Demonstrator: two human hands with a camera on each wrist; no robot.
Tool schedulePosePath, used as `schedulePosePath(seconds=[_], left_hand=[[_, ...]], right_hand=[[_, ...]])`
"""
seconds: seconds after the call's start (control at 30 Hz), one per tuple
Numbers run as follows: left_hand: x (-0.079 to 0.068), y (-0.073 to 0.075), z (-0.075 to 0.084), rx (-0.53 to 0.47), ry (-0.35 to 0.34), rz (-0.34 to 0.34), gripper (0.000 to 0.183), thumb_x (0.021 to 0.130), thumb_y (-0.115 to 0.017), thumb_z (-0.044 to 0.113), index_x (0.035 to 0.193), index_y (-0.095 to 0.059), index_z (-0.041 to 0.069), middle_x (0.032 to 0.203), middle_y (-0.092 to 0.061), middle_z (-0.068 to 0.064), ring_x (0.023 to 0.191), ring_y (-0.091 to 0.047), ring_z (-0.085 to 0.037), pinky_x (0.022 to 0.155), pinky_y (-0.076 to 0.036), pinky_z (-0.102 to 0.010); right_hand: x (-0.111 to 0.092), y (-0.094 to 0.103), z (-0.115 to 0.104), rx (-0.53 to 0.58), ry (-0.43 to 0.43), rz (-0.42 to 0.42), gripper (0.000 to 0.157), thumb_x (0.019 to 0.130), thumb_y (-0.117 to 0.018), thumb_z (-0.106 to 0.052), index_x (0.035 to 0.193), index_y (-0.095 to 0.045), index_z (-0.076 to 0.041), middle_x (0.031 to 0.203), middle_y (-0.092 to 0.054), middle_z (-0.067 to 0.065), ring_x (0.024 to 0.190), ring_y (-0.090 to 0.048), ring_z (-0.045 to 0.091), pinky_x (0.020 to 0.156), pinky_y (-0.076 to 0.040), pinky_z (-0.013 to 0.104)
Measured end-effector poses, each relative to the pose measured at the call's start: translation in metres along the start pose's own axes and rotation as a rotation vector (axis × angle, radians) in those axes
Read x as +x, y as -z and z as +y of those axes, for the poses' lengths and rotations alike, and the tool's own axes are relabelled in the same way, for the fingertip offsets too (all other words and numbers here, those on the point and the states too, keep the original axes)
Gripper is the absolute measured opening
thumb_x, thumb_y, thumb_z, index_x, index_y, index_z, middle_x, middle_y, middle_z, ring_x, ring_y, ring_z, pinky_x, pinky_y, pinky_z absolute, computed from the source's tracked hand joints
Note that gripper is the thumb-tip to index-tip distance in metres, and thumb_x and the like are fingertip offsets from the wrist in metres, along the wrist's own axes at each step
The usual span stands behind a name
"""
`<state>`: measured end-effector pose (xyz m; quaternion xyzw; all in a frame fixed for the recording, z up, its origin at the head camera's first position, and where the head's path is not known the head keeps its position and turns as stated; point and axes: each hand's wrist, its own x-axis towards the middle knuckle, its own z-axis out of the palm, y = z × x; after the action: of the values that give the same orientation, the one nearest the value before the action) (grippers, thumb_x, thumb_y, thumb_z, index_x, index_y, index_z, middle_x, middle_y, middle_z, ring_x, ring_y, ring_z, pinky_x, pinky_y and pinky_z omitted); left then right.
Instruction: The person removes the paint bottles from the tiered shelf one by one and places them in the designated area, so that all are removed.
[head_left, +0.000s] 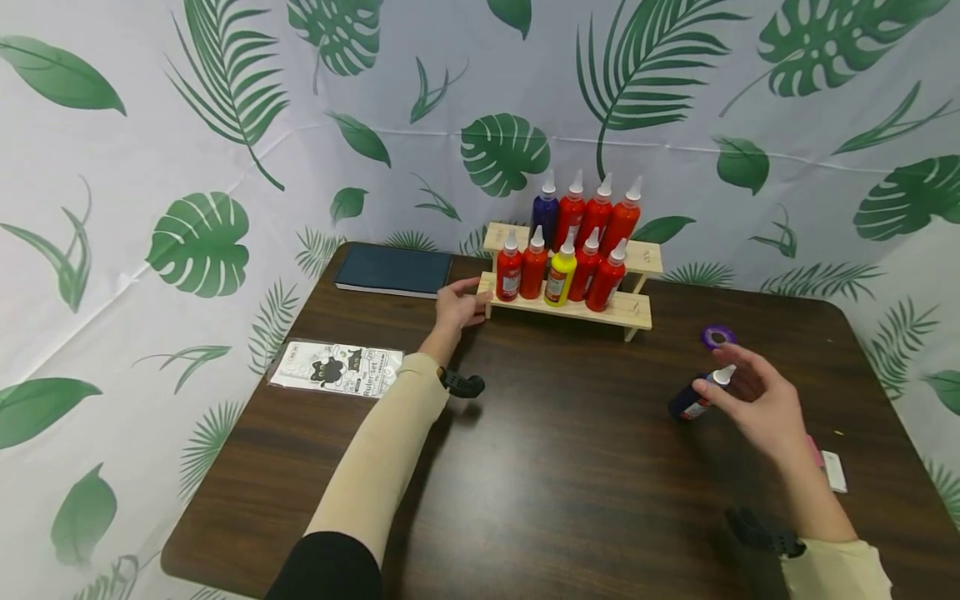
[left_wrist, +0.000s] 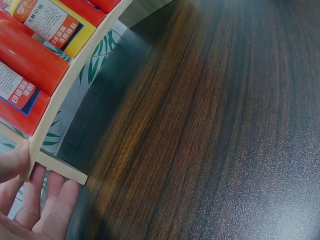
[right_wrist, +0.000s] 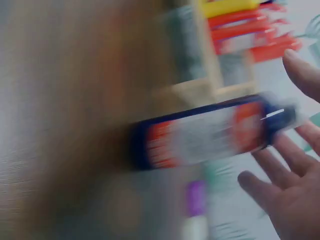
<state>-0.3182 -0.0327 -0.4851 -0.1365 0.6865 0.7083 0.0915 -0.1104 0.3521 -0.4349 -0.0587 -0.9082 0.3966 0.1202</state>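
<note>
One ruler set (head_left: 337,368) lies near the worktop's (head_left: 562,467) left edge, one notebook (head_left: 393,268) at its back-left corner; the left hand (head_left: 459,304) grips the wooden rack (head_left: 633,310) (seven red bottles (head_left: 534,275), one yellow bottle (head_left: 559,279), one blue bottle (head_left: 545,215)) by the back edge; rightward stands one dark-blue bottle (head_left: 690,404), a purple roll (head_left: 717,337) behind, the right hand (head_left: 761,408) loosely spread around its top.
</note>
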Motion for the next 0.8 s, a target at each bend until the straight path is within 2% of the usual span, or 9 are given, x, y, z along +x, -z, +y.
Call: schedulePosePath(seconds=[0.07, 0.13, 0.2, 0.3, 0.37, 0.5, 0.57, 0.8], left_hand=[[0.001, 0.0, -0.001, 0.001, -0.001, 0.0, 0.041, 0.083, -0.075, 0.012, 0.123, -0.065, 0.013, 0.103, -0.069, -0.013, 0.097, -0.068, -0.033, 0.074, -0.059, -0.038], [0.001, 0.0, -0.001, 0.001, -0.003, -0.001, 0.042, 0.083, -0.075, 0.012, 0.124, -0.064, 0.012, 0.104, -0.069, -0.013, 0.097, -0.068, -0.033, 0.075, -0.059, -0.039], [0.001, -0.001, -0.002, 0.003, -0.006, -0.001, 0.043, 0.083, -0.075, 0.012, 0.124, -0.064, 0.011, 0.104, -0.069, -0.013, 0.097, -0.068, -0.032, 0.075, -0.059, -0.039], [0.001, 0.0, -0.002, -0.001, -0.011, -0.002, 0.044, 0.084, -0.075, 0.011, 0.126, -0.062, 0.01, 0.105, -0.068, -0.015, 0.097, -0.068, -0.033, 0.077, -0.058, -0.041], [0.001, 0.001, -0.001, -0.003, -0.016, 0.003, 0.045, 0.084, -0.074, 0.011, 0.127, -0.062, 0.01, 0.104, -0.068, -0.015, 0.097, -0.068, -0.033, 0.077, -0.058, -0.041], [0.001, 0.001, -0.003, -0.001, -0.011, 0.014, 0.043, 0.084, -0.075, 0.012, 0.125, -0.064, 0.011, 0.102, -0.068, -0.013, 0.096, -0.068, -0.032, 0.077, -0.058, -0.041], [0.001, 0.001, -0.003, 0.002, -0.006, 0.015, 0.042, 0.084, -0.075, 0.012, 0.124, -0.064, 0.012, 0.102, -0.068, -0.012, 0.096, -0.068, -0.032, 0.077, -0.058, -0.04], [-0.001, 0.001, 0.0, 0.0, -0.006, 0.008, 0.042, 0.083, -0.075, 0.011, 0.124, -0.065, 0.012, 0.103, -0.069, -0.013, 0.096, -0.068, -0.033, 0.074, -0.059, -0.038]], right_hand=[[0.004, 0.01, -0.02, -0.026, 0.008, 0.037, 0.066, 0.084, -0.075, -0.028, 0.14, -0.047, -0.01, 0.134, -0.054, 0.017, 0.119, -0.054, 0.009, 0.095, -0.043, 0.011], [0.009, 0.018, -0.042, -0.07, 0.018, 0.064, 0.067, 0.085, -0.073, -0.032, 0.142, -0.045, -0.012, 0.138, -0.051, 0.016, 0.127, -0.05, 0.021, 0.103, -0.041, 0.024], [0.015, 0.02, -0.063, -0.093, 0.041, 0.082, 0.066, 0.086, -0.072, -0.035, 0.142, -0.045, -0.011, 0.139, -0.051, 0.015, 0.127, -0.047, 0.032, 0.106, -0.04, 0.039], [0.028, 0.012, -0.088, -0.136, 0.071, 0.053, 0.067, 0.087, -0.068, -0.04, 0.142, -0.045, -0.009, 0.138, -0.051, 0.017, 0.126, -0.047, 0.037, 0.1, -0.041, 0.053], [0.042, -0.002, -0.098, -0.154, 0.084, 0.004, 0.066, 0.089, -0.066, -0.04, 0.142, -0.044, -0.007, 0.137, -0.051, 0.02, 0.124, -0.048, 0.039, 0.097, -0.043, 0.056], [0.07, -0.037, -0.102, -0.157, 0.044, -0.125, 0.069, 0.091, -0.063, -0.042, 0.145, -0.038, -0.007, 0.137, -0.05, 0.023, 0.123, -0.049, 0.042, 0.094, -0.044, 0.059], [0.084, -0.054, -0.1, -0.133, 0.019, -0.157, 0.072, 0.091, -0.062, -0.042, 0.146, -0.035, -0.006, 0.139, -0.048, 0.024, 0.124, -0.048, 0.043, 0.096, -0.044, 0.059], [0.118, -0.094, -0.085, 0.049, -0.063, -0.125, 0.077, 0.091, -0.063, -0.039, 0.15, -0.027, -0.004, 0.143, -0.043, 0.023, 0.128, -0.044, 0.041, 0.104, -0.039, 0.055]])
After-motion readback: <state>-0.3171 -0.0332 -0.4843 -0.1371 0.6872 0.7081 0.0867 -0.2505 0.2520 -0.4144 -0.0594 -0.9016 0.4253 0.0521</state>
